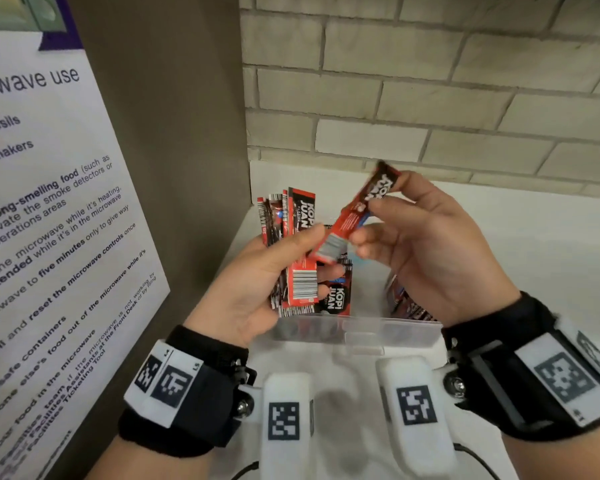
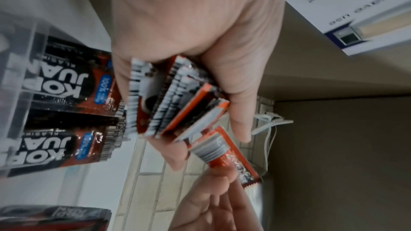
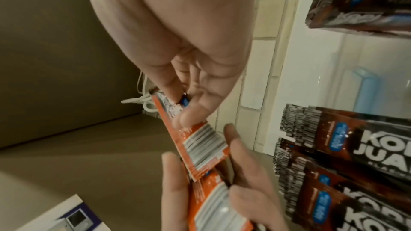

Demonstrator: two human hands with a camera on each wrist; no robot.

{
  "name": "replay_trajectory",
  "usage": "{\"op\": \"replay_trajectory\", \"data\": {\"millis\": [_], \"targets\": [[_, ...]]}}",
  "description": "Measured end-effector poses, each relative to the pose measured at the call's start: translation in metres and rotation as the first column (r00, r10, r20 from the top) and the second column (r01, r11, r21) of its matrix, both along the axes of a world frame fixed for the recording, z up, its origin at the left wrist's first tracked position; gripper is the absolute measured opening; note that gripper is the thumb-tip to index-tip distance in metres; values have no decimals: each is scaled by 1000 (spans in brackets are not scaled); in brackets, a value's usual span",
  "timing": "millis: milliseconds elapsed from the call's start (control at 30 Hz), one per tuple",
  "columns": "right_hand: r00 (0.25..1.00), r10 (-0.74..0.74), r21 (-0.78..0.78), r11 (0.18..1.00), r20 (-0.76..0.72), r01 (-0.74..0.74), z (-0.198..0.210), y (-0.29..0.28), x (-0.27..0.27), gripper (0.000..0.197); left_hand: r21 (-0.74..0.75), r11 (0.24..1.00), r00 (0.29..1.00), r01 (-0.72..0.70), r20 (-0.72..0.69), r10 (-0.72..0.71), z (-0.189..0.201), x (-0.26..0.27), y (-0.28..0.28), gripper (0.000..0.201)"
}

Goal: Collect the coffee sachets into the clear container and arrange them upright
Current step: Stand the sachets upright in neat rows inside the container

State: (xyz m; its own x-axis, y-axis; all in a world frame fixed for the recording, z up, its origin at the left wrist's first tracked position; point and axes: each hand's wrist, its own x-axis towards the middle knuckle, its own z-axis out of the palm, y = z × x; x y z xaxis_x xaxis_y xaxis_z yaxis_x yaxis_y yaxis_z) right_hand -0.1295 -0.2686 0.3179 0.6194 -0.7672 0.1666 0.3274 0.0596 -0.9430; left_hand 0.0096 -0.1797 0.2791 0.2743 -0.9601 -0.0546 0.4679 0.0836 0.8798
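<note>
Red-and-black foil coffee sachets (image 1: 300, 251) are held as a fanned stack in the left hand (image 1: 257, 282), thumb across the front and fingers (image 2: 177, 154) curled behind, directly above the clear container (image 1: 357, 329) on the white worktop (image 1: 534, 258). A single sachet (image 1: 357, 216) is pinched near its upper half between thumb and fingertips of the right hand (image 1: 426, 244), tilted, its barcode end touching or just beside the left thumb; contact cannot be settled from the blur. Further sachets (image 3: 347, 147) are seen inside the container, leaning rather than standing straight, with another group (image 1: 409, 306) against the right-hand wall. The step in hand is judged to be the adding of the single sachet to the stack, or its squaring with it, before the lot is lowered in. For this to be done well, the sachet should be turned so that its barcode end matches those of the stack, then slid in behind the left thumb without the left grip being loosened, since the fan is already splayed at its lower edges and could spill. The edges are best tapped level before release. The stack should be lowered on end against the sachets already in place, so that each group props the other upright. A microwave notice (image 1: 49, 202) hangs on the left wall and plays no part.
</note>
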Motion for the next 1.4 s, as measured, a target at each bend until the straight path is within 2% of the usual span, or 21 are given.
{"op": "replay_trajectory", "data": {"millis": [100, 200, 333, 500, 600, 700, 800, 933, 1067, 1133, 1233, 1300, 1400], "targets": [[994, 88, 15, 996, 68, -89, 11, 1, 4, 5, -47, 998, 994, -41, -108, 36, 2, 4, -1, 24], [997, 77, -85, 993, 5, -77, 14, 4, 15, 21, -126, 981, 981, -148, -143, 130, 6, 5, -1, 27], [998, -55, -134, 990, -12, 53, 10, 6, 23, 17, -184, 942, 960, -280, -55, 274, 9, 5, 0, 33], [989, -142, -18, 990, -44, 142, 8, 5, 20, 6, -201, 904, 921, -378, 22, 390, 8, 3, 0, 43], [976, -205, 37, 977, -73, 208, 9, 3, 18, 18, -211, 870, 885, -446, 40, 464, 6, 3, -1, 35], [976, -179, 70, 979, -125, 189, 4, 6, 20, 21, -222, 833, 848, -506, 51, 528, 4, -2, -4, 29], [971, -151, 38, 986, -185, 161, -6, 8, 22, 7, -206, 860, 873, -466, 53, 486, 3, -5, -4, 28], [969, -136, -6, 990, -205, 138, -10, 5, 16, 10, -141, 919, 918, -368, 101, 383, 4, -3, -3, 28], [931, -273, -92, 962, -242, 258, -17, -5, 3, 14, -100, 907, 909, -410, 36, 415, 5, 7, -2, 18], [892, -300, -184, 951, -338, 250, -26, -8, -1, 16, -92, 901, 906, -424, -31, 423, 5, 12, -1, 22], [768, -333, -406, 908, -547, 104, -49, -8, -2, 14, -61, 928, 927, -368, -99, 361, 7, 9, -1, 22], [698, -381, -503, 863, -606, 35, -62, -7, -1, 19, -40, 955, 952, -293, -108, 287, 10, -1, 0, 21], [638, -416, -556, 831, -648, -24, -72, -7, 1, 30, -36, 980, 976, -194, -106, 189, 13, -21, 3, 21]]}}
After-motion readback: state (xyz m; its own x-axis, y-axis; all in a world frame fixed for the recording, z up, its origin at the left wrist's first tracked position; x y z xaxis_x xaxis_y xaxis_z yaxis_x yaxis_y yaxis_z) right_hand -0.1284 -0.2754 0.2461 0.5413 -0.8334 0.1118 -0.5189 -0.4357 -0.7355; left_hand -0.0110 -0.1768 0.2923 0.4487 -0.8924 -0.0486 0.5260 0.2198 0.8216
